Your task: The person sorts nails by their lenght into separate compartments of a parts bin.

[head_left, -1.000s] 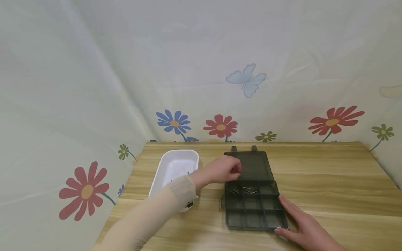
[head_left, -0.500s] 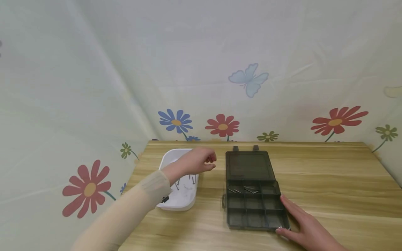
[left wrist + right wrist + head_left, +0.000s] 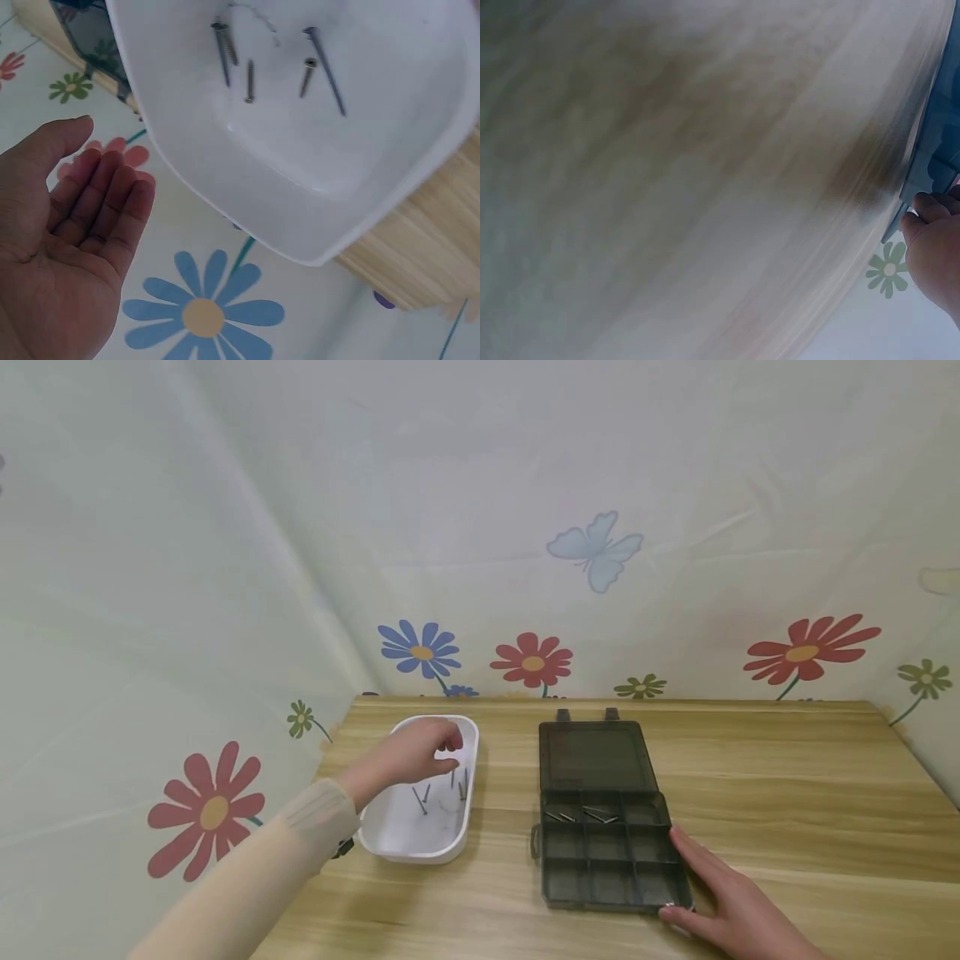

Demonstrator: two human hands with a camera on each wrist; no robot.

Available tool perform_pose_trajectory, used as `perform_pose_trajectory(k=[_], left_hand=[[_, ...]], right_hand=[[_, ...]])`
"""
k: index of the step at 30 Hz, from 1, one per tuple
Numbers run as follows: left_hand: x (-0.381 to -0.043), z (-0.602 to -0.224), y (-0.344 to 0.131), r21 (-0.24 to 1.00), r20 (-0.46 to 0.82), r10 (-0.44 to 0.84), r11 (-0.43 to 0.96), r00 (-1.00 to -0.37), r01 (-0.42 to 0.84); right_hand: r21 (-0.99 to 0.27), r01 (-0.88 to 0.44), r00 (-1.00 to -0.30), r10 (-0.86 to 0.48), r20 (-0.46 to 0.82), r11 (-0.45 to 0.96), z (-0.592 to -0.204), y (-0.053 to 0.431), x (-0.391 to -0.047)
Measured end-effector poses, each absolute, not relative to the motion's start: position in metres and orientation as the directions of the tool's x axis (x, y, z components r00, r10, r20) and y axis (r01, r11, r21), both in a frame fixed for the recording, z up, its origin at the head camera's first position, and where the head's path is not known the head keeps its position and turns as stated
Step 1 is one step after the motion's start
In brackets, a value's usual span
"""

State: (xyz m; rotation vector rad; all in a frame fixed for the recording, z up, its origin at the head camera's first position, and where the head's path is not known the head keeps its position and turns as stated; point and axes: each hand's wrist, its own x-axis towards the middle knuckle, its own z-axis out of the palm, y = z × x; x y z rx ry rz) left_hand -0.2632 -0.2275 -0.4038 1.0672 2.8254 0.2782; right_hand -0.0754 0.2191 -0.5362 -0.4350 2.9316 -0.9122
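Observation:
A white plastic tray (image 3: 401,835) stands left of centre on the table, with several loose screws (image 3: 327,69) lying in it. My left hand (image 3: 411,753) is above this tray, fingers loosely bent, thumb apart from them, nothing between them. In the left wrist view its bare palm shows beside the tray's wall. A dark see-through compartment box (image 3: 606,842) lies to the right, its lid (image 3: 600,756) folded back. My right hand (image 3: 731,903) holds the box's front right corner, thumb at the front, fingers along the side. Small screws (image 3: 600,815) lie in two back compartments.
The wood-grain table (image 3: 810,793) ends at a cloth backdrop (image 3: 480,527) printed with flowers, which rises behind it and on the left. Two latch tabs stick out from the lid's far edge. A strip of table separates tray and box.
My left hand has moved left from over the compartment box, across the gap, to above the white tray, uncovering the screws there. My right hand stays at the box's corner.

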Motion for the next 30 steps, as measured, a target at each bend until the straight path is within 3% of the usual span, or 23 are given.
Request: perform_pose_trajectory(k=[6,14,24,30], left_hand=[[-0.263,-0.414,-0.248,0.185,-0.074,0.639,0.763,-0.765,0.619],[-0.256,-0.427,-0.266,0.178,-0.214,0.518,0.854,-0.828,0.489],[-0.252,-0.444,-0.275,0.140,-0.278,0.456,0.890,-0.845,0.434],[-0.252,-0.456,-0.276,0.184,-0.310,0.405,0.913,-0.860,0.363]], right_hand=[[-0.564,-0.248,-0.961,-0.274,0.040,0.788,-0.536,0.219,-0.075],[-0.562,-0.256,-0.959,-0.279,0.046,0.786,-0.537,0.219,-0.075],[-0.576,-0.222,-0.962,-0.274,-0.002,0.786,-0.535,0.218,-0.075],[-0.592,-0.204,-0.963,-0.270,-0.025,0.780,-0.533,0.218,-0.075]])
